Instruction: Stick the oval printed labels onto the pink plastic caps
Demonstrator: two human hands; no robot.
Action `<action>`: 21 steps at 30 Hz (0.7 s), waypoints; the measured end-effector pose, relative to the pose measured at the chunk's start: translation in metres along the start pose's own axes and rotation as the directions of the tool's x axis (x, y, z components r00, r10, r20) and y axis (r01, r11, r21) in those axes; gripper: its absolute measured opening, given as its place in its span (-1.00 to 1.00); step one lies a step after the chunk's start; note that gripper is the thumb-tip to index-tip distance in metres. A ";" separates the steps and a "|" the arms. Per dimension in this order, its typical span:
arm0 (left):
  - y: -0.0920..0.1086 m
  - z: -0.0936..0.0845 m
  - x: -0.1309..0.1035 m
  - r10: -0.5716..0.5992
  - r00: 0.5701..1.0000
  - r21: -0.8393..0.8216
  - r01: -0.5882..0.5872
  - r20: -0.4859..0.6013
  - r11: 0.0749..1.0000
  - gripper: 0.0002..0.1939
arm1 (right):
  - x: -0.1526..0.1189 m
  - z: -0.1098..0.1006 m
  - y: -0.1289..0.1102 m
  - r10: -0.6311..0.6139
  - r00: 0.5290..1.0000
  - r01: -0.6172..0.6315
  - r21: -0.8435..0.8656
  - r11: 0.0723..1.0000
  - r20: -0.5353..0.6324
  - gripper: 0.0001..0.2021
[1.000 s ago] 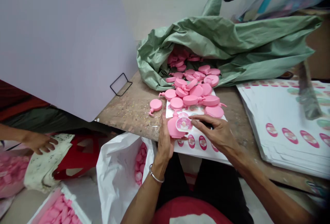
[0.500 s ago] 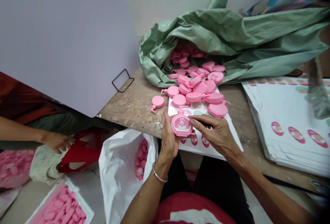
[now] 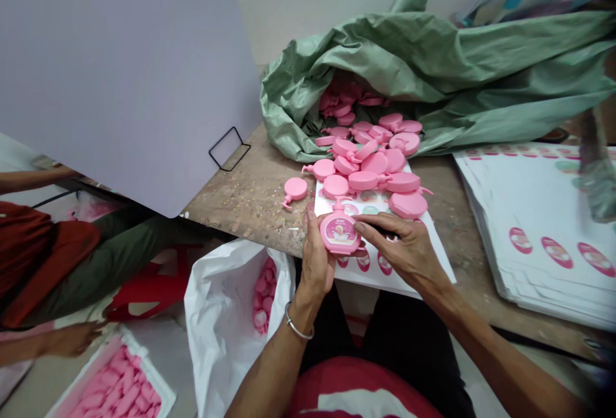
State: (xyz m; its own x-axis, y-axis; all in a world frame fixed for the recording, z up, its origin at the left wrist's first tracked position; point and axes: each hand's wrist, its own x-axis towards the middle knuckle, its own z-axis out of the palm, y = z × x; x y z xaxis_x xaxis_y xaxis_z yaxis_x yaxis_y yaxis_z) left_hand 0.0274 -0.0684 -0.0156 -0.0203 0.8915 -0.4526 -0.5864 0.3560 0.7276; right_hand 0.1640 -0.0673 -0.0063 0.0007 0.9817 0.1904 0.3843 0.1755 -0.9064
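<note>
My left hand is closed around a small pink pump bottle, held upright over the near edge of the table. On its front is a round pink sticker with a baby picture and lettering. The thumb and forefinger of my right hand close on the right edge of the bottle, beside the sticker. Something dark shows under the right fingers, too small to name. Below the hands lies a white sheet of round stickers, partly covered by a heap of plain pink pump bottles.
A green sack spills bottles at the back. Stacked sticker sheets lie right. A white bag and a white box of pink pieces stand lower left. A grey panel and a co-worker's hand are left.
The co-worker at the left has shifted, the visible hand moving down and left toward the white box. My hands and the bottle stay almost still.
</note>
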 end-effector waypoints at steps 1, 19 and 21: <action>0.001 0.001 0.000 0.015 1.000 -0.004 -0.015 0.020 1.000 -0.47 | 0.000 0.000 0.000 -0.004 1.000 0.004 0.000 1.000 -0.001 -0.79; -0.011 -0.006 -0.003 0.219 0.976 0.285 -0.206 -0.014 0.936 -0.61 | -0.001 0.010 0.010 -0.111 0.982 0.048 -0.368 0.928 -0.151 -0.41; -0.015 -0.008 -0.006 0.284 0.953 0.329 -0.238 -0.101 0.914 -0.62 | -0.001 0.021 0.015 -0.042 0.992 0.013 -0.229 0.973 -0.122 -0.29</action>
State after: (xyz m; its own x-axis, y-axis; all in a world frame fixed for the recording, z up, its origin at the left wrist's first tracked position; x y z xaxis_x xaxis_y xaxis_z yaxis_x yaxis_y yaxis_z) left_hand 0.0300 -0.0810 -0.0277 -0.2678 0.9228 -0.2768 -0.2646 0.2058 0.9421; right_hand 0.1500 -0.0635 -0.0284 0.0973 0.9570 0.2732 0.5853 0.1670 -0.7934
